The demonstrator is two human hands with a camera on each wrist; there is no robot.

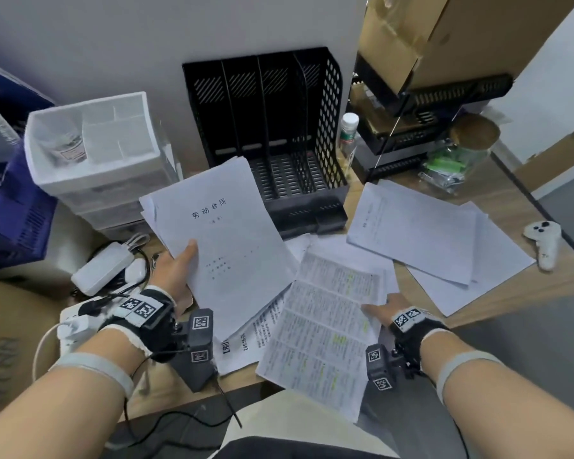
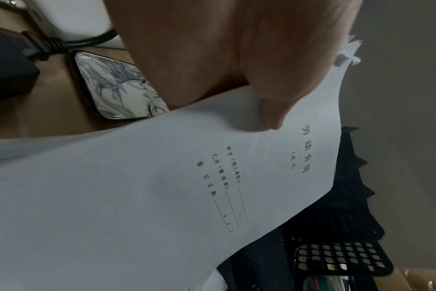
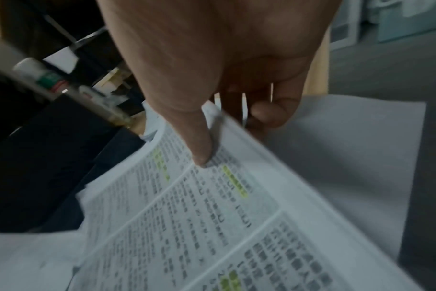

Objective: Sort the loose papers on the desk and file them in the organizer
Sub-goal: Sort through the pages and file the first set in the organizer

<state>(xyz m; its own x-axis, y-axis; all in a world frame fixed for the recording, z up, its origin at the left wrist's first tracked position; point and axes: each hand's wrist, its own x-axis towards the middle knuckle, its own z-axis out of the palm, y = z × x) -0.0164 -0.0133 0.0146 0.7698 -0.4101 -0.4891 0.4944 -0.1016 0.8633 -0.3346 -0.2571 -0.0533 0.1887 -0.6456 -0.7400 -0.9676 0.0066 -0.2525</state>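
My left hand (image 1: 176, 266) (image 2: 236, 82) pinches a sheaf of white sheets (image 1: 226, 240) (image 2: 137, 187) with a sparse title page on top, thumb over it, lifted off the desk toward the organizer. My right hand (image 1: 380, 311) (image 3: 224, 110) pinches the right edge of a densely printed page with yellow highlights (image 1: 325, 336) (image 3: 212, 226), thumb on top and fingers beneath. The black mesh file organizer (image 1: 272, 134) stands against the wall with its slots showing no papers. More loose sheets (image 1: 428, 236) lie on the desk at the right, and printed pages (image 1: 256, 332) lie under the held ones.
A white drawer unit (image 1: 96, 154) stands left of the organizer, with a power adapter (image 1: 103, 268) and a phone (image 2: 122, 88) in front of it. A bottle (image 1: 348, 134), a black rack (image 1: 411, 127) and a jar (image 1: 461, 150) crowd the right back. A white controller (image 1: 544, 243) lies far right.
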